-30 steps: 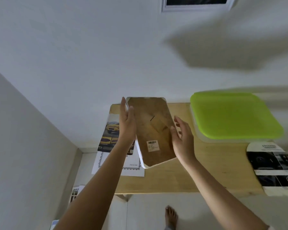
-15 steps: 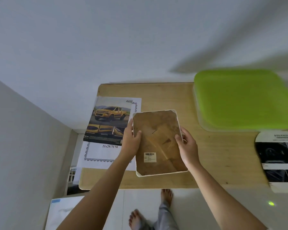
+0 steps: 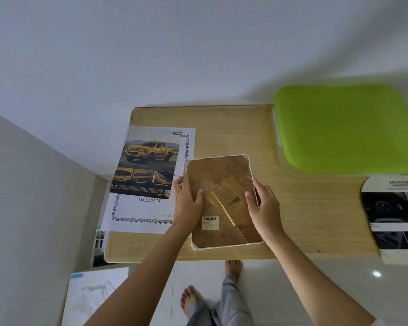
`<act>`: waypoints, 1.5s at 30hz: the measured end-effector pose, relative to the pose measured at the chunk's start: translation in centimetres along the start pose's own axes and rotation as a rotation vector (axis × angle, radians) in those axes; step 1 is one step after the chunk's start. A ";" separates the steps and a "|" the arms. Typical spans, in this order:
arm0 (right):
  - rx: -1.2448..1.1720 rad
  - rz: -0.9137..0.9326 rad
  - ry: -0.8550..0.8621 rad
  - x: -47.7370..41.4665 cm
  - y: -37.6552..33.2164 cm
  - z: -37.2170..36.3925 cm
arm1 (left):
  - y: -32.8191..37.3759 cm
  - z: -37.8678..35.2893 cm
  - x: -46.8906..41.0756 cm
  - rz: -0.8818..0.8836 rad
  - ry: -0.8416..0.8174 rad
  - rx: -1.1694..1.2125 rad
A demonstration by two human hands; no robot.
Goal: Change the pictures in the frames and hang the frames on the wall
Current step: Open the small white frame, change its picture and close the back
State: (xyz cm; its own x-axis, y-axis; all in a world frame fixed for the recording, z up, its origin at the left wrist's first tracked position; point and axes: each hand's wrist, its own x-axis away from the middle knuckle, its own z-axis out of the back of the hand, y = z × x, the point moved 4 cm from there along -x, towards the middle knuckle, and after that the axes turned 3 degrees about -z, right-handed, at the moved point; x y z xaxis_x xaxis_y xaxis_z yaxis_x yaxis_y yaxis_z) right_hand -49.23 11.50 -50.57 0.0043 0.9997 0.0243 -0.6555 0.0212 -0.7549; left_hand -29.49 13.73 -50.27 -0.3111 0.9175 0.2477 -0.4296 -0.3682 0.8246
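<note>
A white picture frame (image 3: 222, 170) lies face down near the front edge of the wooden table (image 3: 304, 208). Its brown backing board with a barcode sticker and a folded stand faces up. My left hand (image 3: 186, 201) grips the frame's left edge, thumb on the backing. My right hand (image 3: 263, 208) holds the right edge, fingers over the rim. Left of the frame lies a picture of a yellow pickup truck (image 3: 149, 163) on a white insert sheet (image 3: 137, 215) marked 21x29.7CM.
A box with a green lid (image 3: 344, 128) stands at the table's back right. A dark car brochure (image 3: 396, 215) hangs over the right front corner. Papers and a white bag (image 3: 94, 297) lie on the floor at left. The wall runs behind the table; my bare feet are below.
The frame has come down from a raised, tilted position in front of the wall onto the table, both hands still on its sides. The view has tilted downward.
</note>
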 end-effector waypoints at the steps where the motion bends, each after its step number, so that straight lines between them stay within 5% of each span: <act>1: 0.013 0.006 -0.001 0.1 0.0 0.0 | -0.1 0.0 0.0 0.002 0.000 -0.005; 10: 0.034 -0.020 -0.057 -0.3 0.2 -0.1 | -0.8 -0.1 0.9 -0.074 -0.030 -0.117; 23: 0.032 -0.106 -0.172 -6.1 -1.2 -1.3 | -3.8 -0.7 7.6 -0.236 -0.189 -0.590; 45: -0.064 -0.199 -0.151 -6.2 -1.7 -1.6 | -3.5 -0.8 7.6 -0.215 -0.198 -0.640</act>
State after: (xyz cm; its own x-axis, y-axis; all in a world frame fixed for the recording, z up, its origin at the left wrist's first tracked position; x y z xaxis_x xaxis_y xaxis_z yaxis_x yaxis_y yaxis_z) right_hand -46.92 5.29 -50.47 0.0119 0.9626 0.2706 -0.6040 0.2226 -0.7653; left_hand -31.01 21.88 -51.62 -0.0291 0.9676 0.2510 -0.8977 -0.1358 0.4192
